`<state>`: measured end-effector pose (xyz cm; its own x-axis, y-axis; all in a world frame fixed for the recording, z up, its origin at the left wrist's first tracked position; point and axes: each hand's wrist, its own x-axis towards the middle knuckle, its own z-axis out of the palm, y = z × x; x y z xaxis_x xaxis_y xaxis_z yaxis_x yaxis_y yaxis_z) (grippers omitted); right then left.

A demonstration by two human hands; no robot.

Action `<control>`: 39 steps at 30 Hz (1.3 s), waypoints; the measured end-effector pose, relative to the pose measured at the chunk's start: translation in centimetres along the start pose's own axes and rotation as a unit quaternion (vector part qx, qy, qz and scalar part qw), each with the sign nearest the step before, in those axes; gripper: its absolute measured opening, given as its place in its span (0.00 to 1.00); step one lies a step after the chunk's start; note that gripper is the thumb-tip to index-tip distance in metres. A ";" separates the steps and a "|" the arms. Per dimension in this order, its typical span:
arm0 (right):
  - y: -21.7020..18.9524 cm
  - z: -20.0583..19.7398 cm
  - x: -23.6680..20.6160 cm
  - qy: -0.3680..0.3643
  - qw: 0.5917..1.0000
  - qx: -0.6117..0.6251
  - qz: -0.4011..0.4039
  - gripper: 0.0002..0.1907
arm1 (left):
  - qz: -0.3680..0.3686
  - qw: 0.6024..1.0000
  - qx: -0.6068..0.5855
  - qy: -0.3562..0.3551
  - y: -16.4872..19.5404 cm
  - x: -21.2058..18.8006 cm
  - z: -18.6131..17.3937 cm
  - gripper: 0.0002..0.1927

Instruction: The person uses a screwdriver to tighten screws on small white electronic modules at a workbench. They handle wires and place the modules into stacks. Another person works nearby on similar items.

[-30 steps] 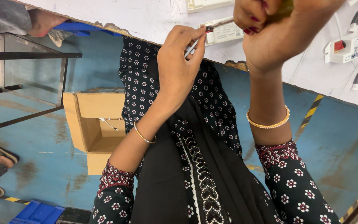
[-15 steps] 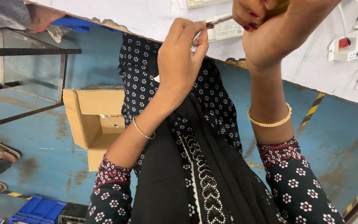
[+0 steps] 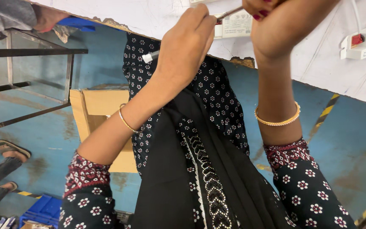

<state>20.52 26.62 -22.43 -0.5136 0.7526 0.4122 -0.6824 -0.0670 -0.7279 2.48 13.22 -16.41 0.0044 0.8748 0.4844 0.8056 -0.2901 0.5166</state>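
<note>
My left hand (image 3: pixel 187 42) is raised and closed around a thin tool (image 3: pixel 150 56) with a pale grey handle end. The tool's metal shaft (image 3: pixel 230 12) points up and right toward my right hand (image 3: pixel 276 21). That hand is closed at the top edge of the view, with red-painted nails showing. What it grips is cut off by the frame. Both wrists wear thin gold bangles. Below my arms hangs my dark patterned clothing (image 3: pixel 200 169).
A white worktable (image 3: pixel 310 63) runs along the top, carrying a white labelled box (image 3: pixel 236 24) and a power strip (image 3: pixel 363 42). On the blue floor stand a cardboard box (image 3: pixel 100 110), a metal frame (image 3: pixel 30 53) and a blue bin (image 3: pixel 43 208). Another person's sandalled feet (image 3: pixel 9 148) are at left.
Both hands have risen toward the top of the view. My right hand now sits further past the top edge, so the thing it held no longer shows.
</note>
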 end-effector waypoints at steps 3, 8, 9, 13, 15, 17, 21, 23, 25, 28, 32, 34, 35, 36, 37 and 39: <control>-0.4 1.8 0.7 0.000 0.989 -0.140 -0.039 0.29 | 0.023 0.998 0.039 -0.039 0.3 -0.1 -0.7 0.12; -2.1 4.0 0.4 0.038 0.994 -0.103 -0.022 0.30 | -0.061 0.996 -0.065 -0.009 1.1 -0.4 -1.7 0.04; -2.8 4.3 0.5 0.057 0.997 -0.046 -0.012 0.29 | -0.081 0.992 -0.094 -0.008 1.1 -0.3 -1.8 0.04; -8.9 6.2 -0.8 0.092 0.994 -0.050 0.023 0.29 | -0.140 0.972 -0.191 -0.014 0.6 -0.3 -1.9 0.04; -11.5 8.0 -1.4 0.070 0.967 -0.240 0.055 0.26 | -0.142 0.971 -0.191 0.000 0.6 -0.5 -1.7 0.03; -12.2 10.1 -1.5 0.027 0.870 -0.481 0.103 0.18 | -0.133 0.975 -0.178 0.002 0.4 -0.6 -1.7 0.04; -10.1 12.7 -1.0 -0.100 0.713 -0.681 0.135 0.27 | -0.149 0.967 -0.205 -0.009 -0.1 -0.5 -1.6 0.06; -8.9 13.3 -1.7 -0.053 0.686 -0.710 0.150 0.27 | -0.127 0.977 -0.170 -0.006 -0.3 -0.6 -1.6 0.07; -8.1 13.3 -2.4 -0.025 0.665 -0.731 0.151 0.26 | -0.111 0.983 -0.148 -0.005 -0.2 -0.9 -1.3 0.07; -7.5 13.0 -2.9 -0.010 0.651 -0.746 0.142 0.25 | -0.100 0.984 -0.145 -0.007 0.0 -1.0 -1.2 0.07; -7.2 13.2 -3.0 0.013 0.652 -0.740 0.164 0.25 | -0.121 0.977 -0.173 -0.008 0.3 -1.0 -1.7 0.07; -7.1 13.4 -3.1 0.017 0.658 -0.736 0.159 0.25 | -0.133 0.973 -0.186 -0.007 0.4 -1.0 -1.9 0.07; -7.0 13.5 -3.1 0.016 0.663 -0.734 0.147 0.26 | -0.136 0.972 -0.191 -0.004 0.5 -1.0 -2.0 0.06; -6.9 13.5 -3.2 0.015 0.667 -0.732 0.136 0.26 | -0.138 0.971 -0.196 -0.001 0.5 -1.1 -2.1 0.06; -6.8 13.4 -3.4 0.024 0.674 -0.726 0.138 0.26 | -0.138 0.969 -0.204 -0.008 0.4 -1.2 -2.2 0.06; -6.5 13.2 -4.0 0.044 0.687 -0.712 0.139 0.25 | -0.136 0.966 -0.219 -0.021 0.1 -1.4 -2.5 0.05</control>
<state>20.12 15.35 -12.11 -0.4451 0.8811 0.1599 0.6688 0.4459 -0.5949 1.08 11.01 -15.29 -0.1401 0.9541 0.2647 0.4532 -0.1759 0.8739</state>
